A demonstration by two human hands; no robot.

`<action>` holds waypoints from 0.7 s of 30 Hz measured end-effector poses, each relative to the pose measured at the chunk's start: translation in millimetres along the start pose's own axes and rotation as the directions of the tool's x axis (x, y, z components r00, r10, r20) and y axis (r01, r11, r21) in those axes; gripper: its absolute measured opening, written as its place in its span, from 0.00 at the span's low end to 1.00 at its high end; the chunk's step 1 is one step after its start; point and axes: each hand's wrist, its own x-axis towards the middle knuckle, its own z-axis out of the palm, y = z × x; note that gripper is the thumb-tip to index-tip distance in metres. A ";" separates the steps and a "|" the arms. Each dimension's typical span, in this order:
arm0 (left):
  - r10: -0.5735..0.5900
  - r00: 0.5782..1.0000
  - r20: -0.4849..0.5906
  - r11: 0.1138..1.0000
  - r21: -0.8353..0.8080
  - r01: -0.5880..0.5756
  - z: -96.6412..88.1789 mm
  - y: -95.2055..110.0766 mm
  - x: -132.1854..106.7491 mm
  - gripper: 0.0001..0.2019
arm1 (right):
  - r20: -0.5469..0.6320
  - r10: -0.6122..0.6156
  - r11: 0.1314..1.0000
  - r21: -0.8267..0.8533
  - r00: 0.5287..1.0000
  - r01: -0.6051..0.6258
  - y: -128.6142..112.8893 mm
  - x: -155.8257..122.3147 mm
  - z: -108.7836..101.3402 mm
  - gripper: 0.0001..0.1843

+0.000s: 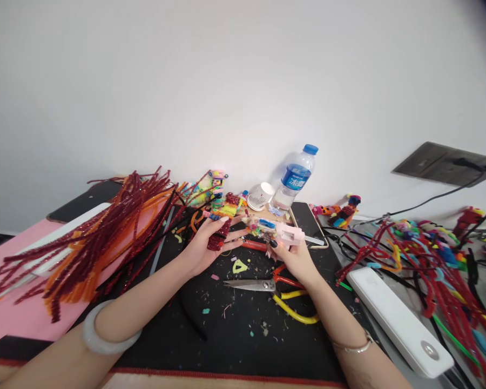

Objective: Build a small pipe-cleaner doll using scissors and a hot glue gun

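Observation:
My left hand point(204, 246) is closed around a dark red glittery pipe-cleaner figure point(216, 236), its fingers reaching toward the right. In my right hand point(294, 259) is a pale pink hot glue gun point(289, 233), its nozzle end toward the left and a clear glue stick point(314, 240) poking out of the back. Colourful bits cover the front of the gun, close to my left fingertips. Just below my right hand lie scissors point(255, 284) with orange and yellow handles. A yellow-green triangular piece point(238, 266) rests on the black mat point(227, 346) among scattered scraps.
Dark red and orange pipe cleaners point(117, 237) pile up at left. Behind stand a tilted paper cup point(260, 196) and a water bottle point(295, 181) against the wall. To the right are a white power bank point(400, 321), tangled pipe cleaners point(433, 270), and cables running to a wall socket point(433, 165).

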 end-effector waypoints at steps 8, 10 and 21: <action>-0.019 0.998 0.065 0.996 -0.084 0.025 -0.4 2.6 0.5 0.13 | 0.045 0.016 0.998 0.059 0.999 -0.018 -6.3 -1.1 0.2 0.19; 0.003 0.999 0.042 0.999 -0.042 -0.001 1.5 4.8 -0.7 0.15 | 0.007 0.019 0.997 0.075 1.000 -0.020 -5.6 -0.1 -0.6 0.19; 0.572 0.801 -0.176 0.705 0.604 -0.370 -4.8 6.1 3.3 0.30 | -0.262 -0.050 0.991 0.104 0.964 0.080 6.5 5.5 -7.6 0.14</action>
